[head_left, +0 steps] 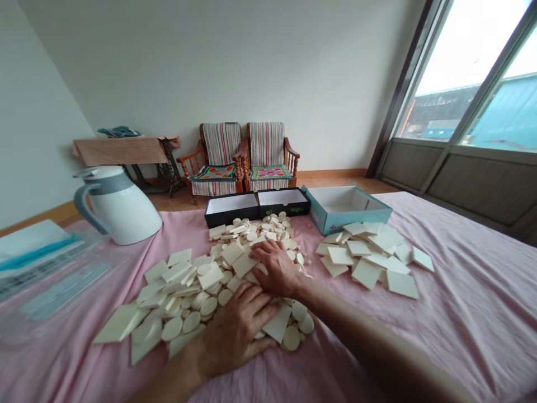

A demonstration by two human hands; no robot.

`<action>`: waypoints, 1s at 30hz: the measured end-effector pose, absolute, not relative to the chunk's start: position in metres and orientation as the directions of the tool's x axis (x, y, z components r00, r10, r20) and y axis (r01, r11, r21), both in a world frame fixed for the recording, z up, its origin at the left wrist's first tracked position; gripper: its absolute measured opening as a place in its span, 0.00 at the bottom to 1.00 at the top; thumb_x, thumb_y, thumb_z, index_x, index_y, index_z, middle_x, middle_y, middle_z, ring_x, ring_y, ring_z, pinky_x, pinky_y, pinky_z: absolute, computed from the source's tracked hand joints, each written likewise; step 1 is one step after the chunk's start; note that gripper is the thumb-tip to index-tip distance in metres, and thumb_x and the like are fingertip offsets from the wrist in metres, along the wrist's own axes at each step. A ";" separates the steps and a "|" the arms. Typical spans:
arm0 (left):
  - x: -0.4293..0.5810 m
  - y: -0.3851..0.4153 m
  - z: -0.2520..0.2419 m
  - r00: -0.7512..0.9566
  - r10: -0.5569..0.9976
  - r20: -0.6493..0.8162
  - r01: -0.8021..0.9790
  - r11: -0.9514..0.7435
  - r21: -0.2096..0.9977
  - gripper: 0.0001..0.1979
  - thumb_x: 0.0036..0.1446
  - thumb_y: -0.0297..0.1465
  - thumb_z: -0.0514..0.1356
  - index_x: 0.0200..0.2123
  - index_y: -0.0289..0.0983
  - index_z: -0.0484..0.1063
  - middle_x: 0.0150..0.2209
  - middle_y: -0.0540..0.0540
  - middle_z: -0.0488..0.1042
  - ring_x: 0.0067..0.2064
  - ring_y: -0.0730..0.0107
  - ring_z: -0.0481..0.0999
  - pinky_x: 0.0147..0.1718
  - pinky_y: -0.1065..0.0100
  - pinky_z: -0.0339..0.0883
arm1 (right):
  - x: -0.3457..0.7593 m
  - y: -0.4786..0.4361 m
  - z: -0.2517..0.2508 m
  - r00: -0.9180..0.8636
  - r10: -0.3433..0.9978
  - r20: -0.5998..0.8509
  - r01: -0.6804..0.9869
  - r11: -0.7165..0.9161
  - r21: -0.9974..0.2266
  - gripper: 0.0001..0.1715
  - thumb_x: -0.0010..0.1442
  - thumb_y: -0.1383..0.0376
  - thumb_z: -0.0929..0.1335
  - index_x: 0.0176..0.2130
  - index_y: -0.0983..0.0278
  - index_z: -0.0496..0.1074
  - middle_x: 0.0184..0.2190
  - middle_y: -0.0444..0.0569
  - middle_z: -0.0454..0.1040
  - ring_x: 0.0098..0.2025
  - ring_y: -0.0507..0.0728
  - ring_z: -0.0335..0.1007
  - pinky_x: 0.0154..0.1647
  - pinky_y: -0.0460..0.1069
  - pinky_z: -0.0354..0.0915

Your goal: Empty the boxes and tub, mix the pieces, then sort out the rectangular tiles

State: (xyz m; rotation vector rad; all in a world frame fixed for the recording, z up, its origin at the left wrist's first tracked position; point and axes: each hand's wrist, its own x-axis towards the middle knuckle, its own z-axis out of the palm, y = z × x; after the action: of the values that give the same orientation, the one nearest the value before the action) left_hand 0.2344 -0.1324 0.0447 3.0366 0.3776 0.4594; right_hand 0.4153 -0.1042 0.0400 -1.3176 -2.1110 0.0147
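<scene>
A heap of cream flat pieces [210, 285], square tiles mixed with round discs, covers the middle of a pink cloth [440, 319]. My left hand [237, 327] lies flat on the near part of the heap, fingers spread, over several discs and tiles. My right hand [277, 268] rests palm down a little farther on, its fingers across a square tile [244, 264]. Neither hand shows a piece lifted. To the right, apart from both hands, lies a separate pile of square tiles [364, 252].
Two black open boxes [231, 208] and a teal open box [344, 208] stand beyond the heap. A white jug [119, 206] stands at the left, near a clear plastic bag [50, 274]. Two wooden armchairs [241, 159] stand against the far wall.
</scene>
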 end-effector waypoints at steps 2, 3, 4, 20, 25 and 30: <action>0.234 -0.132 0.042 0.918 0.251 0.307 0.241 -0.968 0.072 0.26 0.57 0.41 0.62 0.57 0.39 0.66 0.51 0.41 0.73 0.53 0.54 0.68 0.56 0.49 0.61 | 0.416 -0.103 0.043 -0.330 0.801 0.500 0.786 0.526 -0.325 0.16 0.52 0.68 0.69 0.43 0.63 0.70 0.55 0.53 0.69 0.54 0.62 0.62 0.55 0.58 0.53; 0.234 -0.132 0.041 0.915 0.250 0.317 0.242 -0.968 0.068 0.25 0.58 0.40 0.62 0.57 0.39 0.66 0.51 0.41 0.73 0.53 0.54 0.68 0.56 0.49 0.61 | 0.416 -0.102 0.046 -0.356 0.796 0.489 0.776 0.544 -0.320 0.15 0.51 0.67 0.69 0.42 0.63 0.70 0.56 0.53 0.69 0.55 0.62 0.62 0.56 0.59 0.52; 0.233 -0.131 0.040 0.912 0.252 0.324 0.244 -0.967 0.067 0.25 0.58 0.40 0.62 0.56 0.39 0.67 0.51 0.41 0.72 0.53 0.54 0.68 0.56 0.50 0.62 | 0.416 -0.099 0.050 -0.388 0.792 0.470 0.767 0.561 -0.311 0.14 0.51 0.67 0.70 0.40 0.63 0.69 0.56 0.53 0.69 0.55 0.62 0.62 0.56 0.59 0.51; 0.229 -0.128 0.033 0.875 0.275 0.399 0.261 -0.961 0.090 0.24 0.56 0.44 0.62 0.53 0.38 0.69 0.48 0.41 0.73 0.50 0.55 0.69 0.51 0.52 0.67 | 0.397 -0.068 0.083 -0.624 0.763 0.168 0.741 0.646 -0.182 0.27 0.52 0.61 0.71 0.52 0.63 0.70 0.54 0.54 0.70 0.55 0.64 0.64 0.60 0.63 0.49; 0.229 -0.127 0.030 0.857 0.286 0.428 0.276 -0.957 0.085 0.25 0.55 0.44 0.64 0.52 0.38 0.70 0.47 0.41 0.74 0.49 0.55 0.70 0.50 0.54 0.68 | 0.395 -0.072 0.082 -0.599 0.780 0.182 0.765 0.625 -0.158 0.27 0.53 0.58 0.71 0.51 0.64 0.71 0.53 0.57 0.69 0.54 0.65 0.64 0.53 0.61 0.58; 0.228 -0.127 0.031 0.856 0.278 0.436 0.266 -0.960 0.090 0.25 0.54 0.43 0.65 0.52 0.37 0.70 0.47 0.40 0.74 0.49 0.55 0.70 0.49 0.54 0.68 | 0.393 -0.070 0.082 -0.554 0.819 0.152 0.813 0.571 -0.111 0.29 0.54 0.49 0.70 0.48 0.66 0.72 0.50 0.58 0.71 0.53 0.66 0.65 0.52 0.62 0.58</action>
State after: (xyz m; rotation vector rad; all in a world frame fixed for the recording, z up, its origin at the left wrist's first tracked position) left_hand 0.2283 -0.1274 0.0311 3.0002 0.4404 0.7119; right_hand 0.3927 -0.0699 0.0815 -1.3738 -2.6151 0.0414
